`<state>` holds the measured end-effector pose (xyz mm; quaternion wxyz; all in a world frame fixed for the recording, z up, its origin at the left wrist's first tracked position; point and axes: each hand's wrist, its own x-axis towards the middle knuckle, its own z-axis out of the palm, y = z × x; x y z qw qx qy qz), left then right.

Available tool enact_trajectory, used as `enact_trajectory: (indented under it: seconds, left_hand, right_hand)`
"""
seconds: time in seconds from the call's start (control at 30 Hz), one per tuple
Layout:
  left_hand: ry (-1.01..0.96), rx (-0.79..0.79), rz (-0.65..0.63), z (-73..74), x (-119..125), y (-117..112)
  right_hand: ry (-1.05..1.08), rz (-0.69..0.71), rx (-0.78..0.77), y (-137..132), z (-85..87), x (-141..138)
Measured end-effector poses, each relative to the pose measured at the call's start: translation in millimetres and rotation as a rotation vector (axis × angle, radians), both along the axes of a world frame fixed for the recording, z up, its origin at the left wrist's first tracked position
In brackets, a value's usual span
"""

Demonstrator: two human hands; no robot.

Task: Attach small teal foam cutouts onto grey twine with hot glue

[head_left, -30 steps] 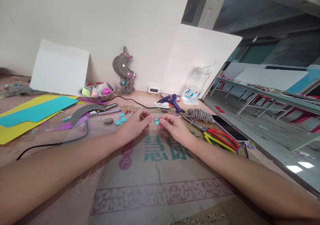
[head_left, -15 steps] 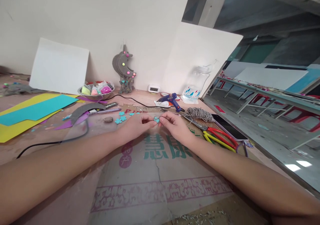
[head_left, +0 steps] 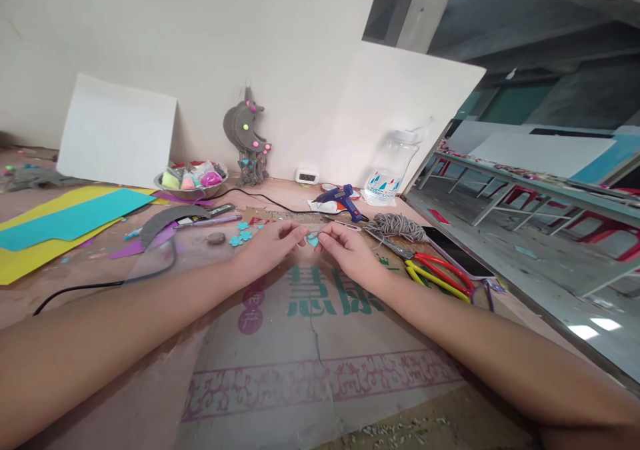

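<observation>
My left hand (head_left: pixel 270 247) and my right hand (head_left: pixel 347 250) meet over a printed plastic sheet (head_left: pixel 320 343) on the table. Both pinch a small teal heart-shaped cutout (head_left: pixel 313 239) between their fingertips, the left from the left side and the right from the right. Just left of my left hand lie a few teal flower cutouts (head_left: pixel 241 236) and a small stone (head_left: pixel 216 238).
Red and yellow scissors (head_left: pixel 435 273), a ball of twine (head_left: pixel 397 225), a phone (head_left: pixel 457 253) and a blue glue gun (head_left: pixel 343 200) lie to the right. Teal and yellow sheets (head_left: pixel 65 223), a bowl of coloured bits (head_left: pixel 193 182), a felt moon ornament (head_left: pixel 245 133) and a plastic jar (head_left: pixel 393 170) stand behind.
Both hands stay pinched on the teal heart; it has turned slightly between the fingertips. The view has shifted a little.
</observation>
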<state>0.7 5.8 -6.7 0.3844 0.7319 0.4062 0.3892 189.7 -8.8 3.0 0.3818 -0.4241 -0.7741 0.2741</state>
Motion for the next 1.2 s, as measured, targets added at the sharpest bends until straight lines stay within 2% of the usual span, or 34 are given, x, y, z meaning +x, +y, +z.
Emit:
enact_trajectory:
  seconds: [0.13,0.37,0.57,0.7,0.83,0.93,1.03,1.1,1.2]
  left_hand:
    - [0.067,0.004,-0.011,5.7,0.3,-4.9]
    - [0.078,-0.032,-0.064,2.8,1.8,-5.5]
    - [0.088,-0.02,0.002,0.6,1.2,-3.3]
    - [0.043,-0.039,0.017,-0.2,0.3,-1.5]
    - [0.056,-0.055,0.015,0.7,-0.1,-2.1]
    - [0.035,-0.049,0.007,1.3,-0.7,-2.4]
    - [0.009,-0.046,0.025,2.0,-1.4,-2.5]
    - [0.006,-0.044,0.027,2.5,-1.8,-2.4]
    - [0.01,-0.023,0.04,3.4,-2.1,-2.4]
  right_hand:
    - [-0.043,-0.004,0.014,-2.0,1.9,-2.4]
    - [-0.02,0.001,0.004,-1.2,1.8,-2.8]
    - [-0.026,-0.076,0.059,0.1,1.8,0.7]
    - [0.011,-0.033,0.109,-2.4,1.0,2.6]
    - [-0.072,0.018,0.23,-11.3,3.1,-0.4]
    - [-0.165,0.109,0.303,-16.6,5.5,-3.0]
    - [-0.247,0.159,0.301,-16.3,6.4,-2.8]
    - [-0.239,0.077,0.264,-12.7,5.4,-1.1]
    - [-0.129,-0.122,0.202,-4.5,1.7,2.0]
